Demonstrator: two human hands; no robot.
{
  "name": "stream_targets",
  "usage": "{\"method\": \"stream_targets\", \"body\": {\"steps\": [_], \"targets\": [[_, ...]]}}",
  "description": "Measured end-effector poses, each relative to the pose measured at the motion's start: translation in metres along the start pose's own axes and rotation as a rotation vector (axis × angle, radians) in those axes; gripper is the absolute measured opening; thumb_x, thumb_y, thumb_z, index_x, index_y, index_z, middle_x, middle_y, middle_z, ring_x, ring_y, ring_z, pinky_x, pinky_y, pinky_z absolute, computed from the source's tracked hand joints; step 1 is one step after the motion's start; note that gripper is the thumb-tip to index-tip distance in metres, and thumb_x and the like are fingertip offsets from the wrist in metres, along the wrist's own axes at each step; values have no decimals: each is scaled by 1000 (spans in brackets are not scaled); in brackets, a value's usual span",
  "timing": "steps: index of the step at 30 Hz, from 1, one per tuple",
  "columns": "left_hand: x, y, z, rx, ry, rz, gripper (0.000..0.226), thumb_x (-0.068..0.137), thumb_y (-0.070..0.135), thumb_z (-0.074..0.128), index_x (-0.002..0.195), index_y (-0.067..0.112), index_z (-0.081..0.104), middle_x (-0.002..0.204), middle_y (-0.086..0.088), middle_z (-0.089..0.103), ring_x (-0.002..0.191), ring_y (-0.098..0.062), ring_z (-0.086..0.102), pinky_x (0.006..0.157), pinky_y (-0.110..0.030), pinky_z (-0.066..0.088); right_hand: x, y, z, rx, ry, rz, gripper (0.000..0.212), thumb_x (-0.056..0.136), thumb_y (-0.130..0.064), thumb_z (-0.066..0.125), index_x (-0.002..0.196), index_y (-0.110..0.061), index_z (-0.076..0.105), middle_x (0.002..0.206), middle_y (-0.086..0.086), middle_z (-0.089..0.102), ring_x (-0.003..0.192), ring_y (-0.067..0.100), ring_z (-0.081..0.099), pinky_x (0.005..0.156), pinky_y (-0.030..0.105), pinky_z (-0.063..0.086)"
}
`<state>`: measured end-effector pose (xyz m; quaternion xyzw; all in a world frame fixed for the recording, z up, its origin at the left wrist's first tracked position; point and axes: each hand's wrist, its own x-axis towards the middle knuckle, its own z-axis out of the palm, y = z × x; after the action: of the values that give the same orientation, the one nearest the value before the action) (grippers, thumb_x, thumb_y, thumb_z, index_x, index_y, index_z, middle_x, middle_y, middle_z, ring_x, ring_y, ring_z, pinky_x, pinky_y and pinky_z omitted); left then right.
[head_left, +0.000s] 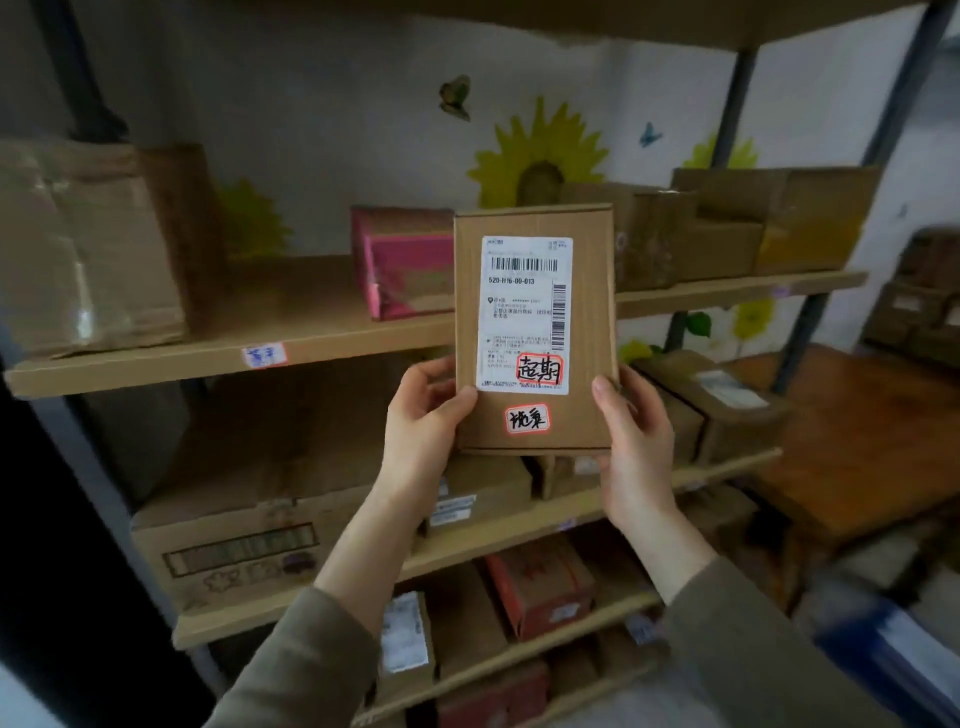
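A flat brown cardboard parcel (592, 322) is held upright in front of the shelves, its face toward me. It carries a white shipping label (524, 312) with barcodes and two small red-edged stickers with handwriting. My left hand (421, 431) grips the parcel's lower left edge, thumb on the front. My right hand (636, 441) grips the lower right edge, thumb on the front too. Both forearms wear olive sleeves.
A shelving unit (156, 364) fills the view. A pink box (405, 260) and brown cartons (93, 244) stand on the upper board. Several parcels crowd the lower boards, among them a red box (540, 582). A wooden table (872, 436) stands at right.
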<state>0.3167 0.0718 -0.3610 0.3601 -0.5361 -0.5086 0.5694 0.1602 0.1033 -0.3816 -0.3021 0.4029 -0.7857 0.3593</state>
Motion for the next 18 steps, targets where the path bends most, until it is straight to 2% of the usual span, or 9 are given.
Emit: {"method": "stream_targets", "body": {"steps": [4,6,7,9,12,15,17,18], "targets": [[7,-44,64,41,-166,-93,13,89,9,59,91,21,55,100,-5,66,94,-20,63,79,-30,54,0,-3,-69,-38,251,7,18,87,-18,63,102,-26,58,106,3,67,103,24,64,93,48,50],[5,-72,98,52,-258,-166,13,89,8,59,90,21,55,102,-8,66,98,-24,63,85,-36,53,-2,-3,-108,-53,375,24,19,88,-20,62,105,-26,56,103,0,66,97,20,65,86,42,54],[2,-87,115,61,-308,-208,11,89,9,59,92,19,56,105,-9,66,100,-25,63,88,-38,52,-3,-1,-128,-67,434,30,18,88,-22,61,103,-29,55,102,-3,65,95,16,65,82,38,56],[-5,-119,150,78,-404,-285,14,89,9,58,102,14,56,105,-8,65,93,-20,63,82,-32,52,-7,3,-168,-106,560,50,18,88,-27,60,104,-32,53,102,-8,62,97,14,63,77,32,55],[-18,-160,209,83,-595,-425,32,91,6,54,122,12,52,98,0,64,83,-11,62,73,-22,51,-8,9,-235,-139,771,89,31,89,-28,59,119,-23,52,115,0,60,98,15,62,70,27,53],[-31,-201,274,162,-843,-576,49,92,7,53,135,24,41,110,3,61,90,-15,61,76,-33,50,2,10,-306,-154,929,110,37,90,-26,57,125,-15,50,117,5,59,90,13,61,54,19,51],[-38,-233,320,194,-901,-677,53,91,7,53,134,33,37,100,7,61,83,-14,61,69,-32,52,14,11,-355,-155,991,117,36,91,-25,56,125,-15,49,114,5,58,85,11,60,51,18,48],[-40,-251,343,206,-906,-716,53,91,6,54,134,32,38,99,4,62,81,-14,61,65,-29,52,21,12,-379,-152,1014,128,35,92,-25,55,125,-16,48,114,6,57,86,13,60,54,20,48]]}}
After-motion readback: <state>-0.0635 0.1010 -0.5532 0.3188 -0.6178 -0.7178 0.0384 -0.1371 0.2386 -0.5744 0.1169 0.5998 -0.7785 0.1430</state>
